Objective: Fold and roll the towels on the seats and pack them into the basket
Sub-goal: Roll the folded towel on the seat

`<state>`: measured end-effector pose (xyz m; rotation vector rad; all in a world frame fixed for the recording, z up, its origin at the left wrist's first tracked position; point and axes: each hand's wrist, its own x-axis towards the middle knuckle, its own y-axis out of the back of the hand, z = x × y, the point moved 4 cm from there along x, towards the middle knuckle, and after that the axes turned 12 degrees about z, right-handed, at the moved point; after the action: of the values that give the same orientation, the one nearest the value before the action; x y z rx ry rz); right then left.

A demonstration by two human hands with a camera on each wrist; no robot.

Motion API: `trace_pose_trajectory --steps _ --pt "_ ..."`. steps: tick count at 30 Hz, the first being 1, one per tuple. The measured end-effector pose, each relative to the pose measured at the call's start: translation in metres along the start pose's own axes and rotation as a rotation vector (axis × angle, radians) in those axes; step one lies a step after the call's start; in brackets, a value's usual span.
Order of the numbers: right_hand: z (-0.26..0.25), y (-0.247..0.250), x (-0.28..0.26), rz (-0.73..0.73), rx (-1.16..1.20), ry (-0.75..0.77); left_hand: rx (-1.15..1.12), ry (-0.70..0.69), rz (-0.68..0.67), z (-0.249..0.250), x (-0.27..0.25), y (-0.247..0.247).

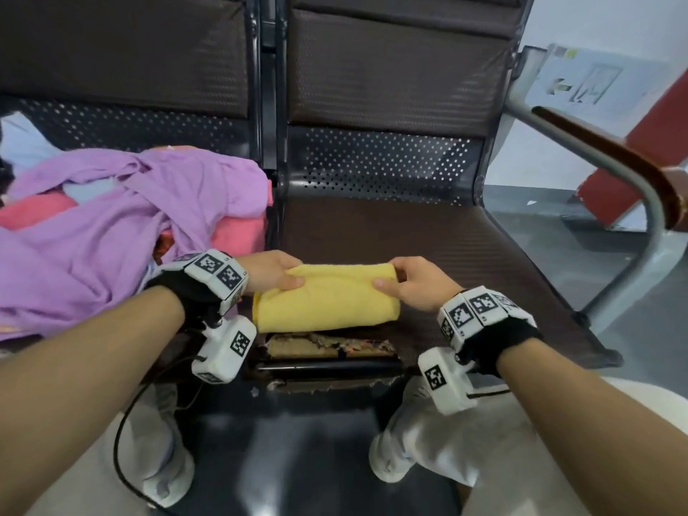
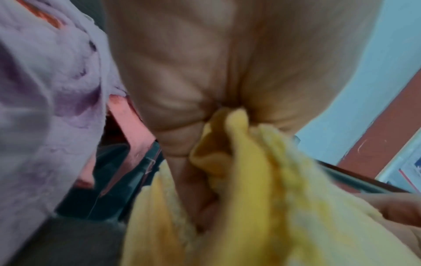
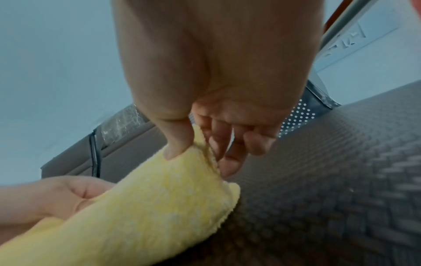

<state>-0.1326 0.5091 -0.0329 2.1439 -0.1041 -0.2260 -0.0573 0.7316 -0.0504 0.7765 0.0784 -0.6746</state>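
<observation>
On the dark brown seat (image 1: 428, 232), near its front edge, lies the folded yellow towel (image 1: 327, 297). The left hand (image 1: 273, 271) pinches its left end between thumb and curled fingers; the right hand (image 1: 413, 288) pinches its right end likewise, its other fingers loose.

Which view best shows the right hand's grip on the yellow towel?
Right wrist: right hand pinches the yellow towel edge. Head shows both hands on its ends; left wrist, blurred, shows only a sliver.
</observation>
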Motion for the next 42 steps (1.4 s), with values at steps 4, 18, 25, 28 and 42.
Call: trace_pose_trajectory --steps 4,18,25,28,42 --pt "0.015 -0.014 0.016 0.038 -0.019 -0.139 0.326 -0.069 0.115 -0.009 0.025 0.001" --pt "-0.021 -0.002 0.017 -0.144 0.257 -0.236 0.341 -0.019 -0.006 0.012 -0.002 -0.007" --pt "-0.086 0.073 -0.009 0.064 0.517 0.234 -0.176 -0.234 0.210 0.083 -0.021 0.025" --pt "-0.098 0.119 -0.022 0.210 0.481 0.353 -0.146 -0.326 0.160 0.116 -0.028 0.030" --pt "0.056 0.221 -0.150 0.838 0.752 -0.050 0.293 -0.496 0.311 0.317 -0.066 -0.048"
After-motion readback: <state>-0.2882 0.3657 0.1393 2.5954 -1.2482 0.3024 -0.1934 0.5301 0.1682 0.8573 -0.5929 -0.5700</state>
